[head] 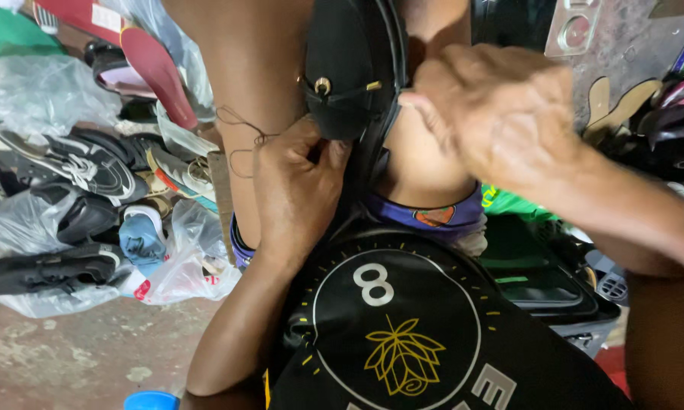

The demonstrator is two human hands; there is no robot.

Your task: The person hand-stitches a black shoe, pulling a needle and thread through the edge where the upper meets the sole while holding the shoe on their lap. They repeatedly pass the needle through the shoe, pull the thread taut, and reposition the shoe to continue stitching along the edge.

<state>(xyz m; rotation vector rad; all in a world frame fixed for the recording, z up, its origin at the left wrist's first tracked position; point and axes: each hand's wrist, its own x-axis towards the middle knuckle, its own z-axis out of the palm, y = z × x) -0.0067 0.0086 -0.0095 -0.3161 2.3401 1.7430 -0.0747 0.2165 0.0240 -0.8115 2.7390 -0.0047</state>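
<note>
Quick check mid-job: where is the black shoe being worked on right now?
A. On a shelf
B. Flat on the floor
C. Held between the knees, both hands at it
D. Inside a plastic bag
C: the black shoe sits wedged between the bare knees, with the left hand below it and the right hand beside it.

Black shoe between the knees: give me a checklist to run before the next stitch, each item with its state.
1. Black shoe braced between the knees: ok.
2. Left hand at the shoe's lower edge, fingers on it: ok.
3. Right hand pinching at the shoe's side: ok, though blurred.
4. Thread free of knots: not ok, loose loops hang over the thigh.
5. Needle in the right-hand grip: cannot tell.
6. Stitch line visible: cannot tell.
</note>
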